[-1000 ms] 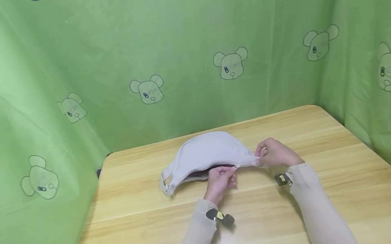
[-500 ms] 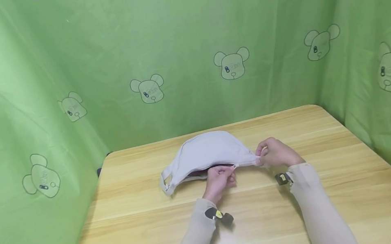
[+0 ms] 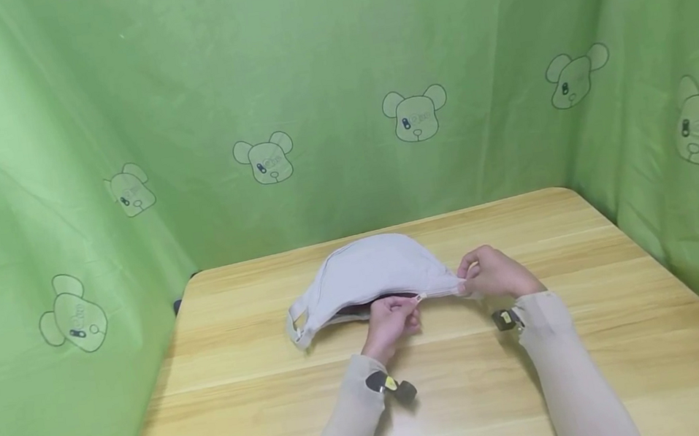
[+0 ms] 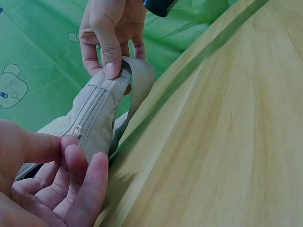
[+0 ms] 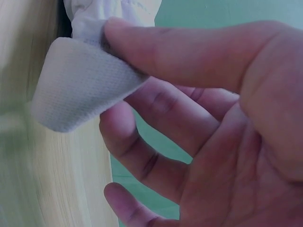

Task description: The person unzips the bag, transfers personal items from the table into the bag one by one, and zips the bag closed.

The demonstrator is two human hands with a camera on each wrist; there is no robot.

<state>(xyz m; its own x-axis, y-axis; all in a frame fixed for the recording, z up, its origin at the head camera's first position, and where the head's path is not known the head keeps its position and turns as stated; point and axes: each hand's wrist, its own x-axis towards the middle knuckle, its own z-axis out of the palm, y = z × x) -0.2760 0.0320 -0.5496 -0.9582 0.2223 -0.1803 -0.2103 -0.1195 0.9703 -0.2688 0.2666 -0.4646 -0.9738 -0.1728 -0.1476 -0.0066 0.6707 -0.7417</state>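
Note:
A light grey waist bag (image 3: pixel 372 266) lies on the wooden table, its long front zipper partly parted over a dark inside. My left hand (image 3: pixel 393 323) pinches the small zipper pull (image 4: pixel 77 131) between thumb and forefinger. To the right of the pull, the zipper teeth (image 4: pixel 92 109) are joined. With thumb and fingers, my right hand (image 3: pixel 495 274) grips the bag's narrow right end, where a woven strap (image 5: pixel 85 85) folds over in the right wrist view. At the bag's left end a strap loop (image 3: pixel 298 322) rests on the table.
The wooden table (image 3: pixel 250 422) has rounded far corners. Green curtains (image 3: pixel 327 51) printed with bear heads hang behind it and on both sides. Each wrist wears a small dark camera, such as the left one (image 3: pixel 402 392).
The hands and the bag stay almost where they were. My left hand and forearm have shifted very slightly left, still pinching the zipper pull.

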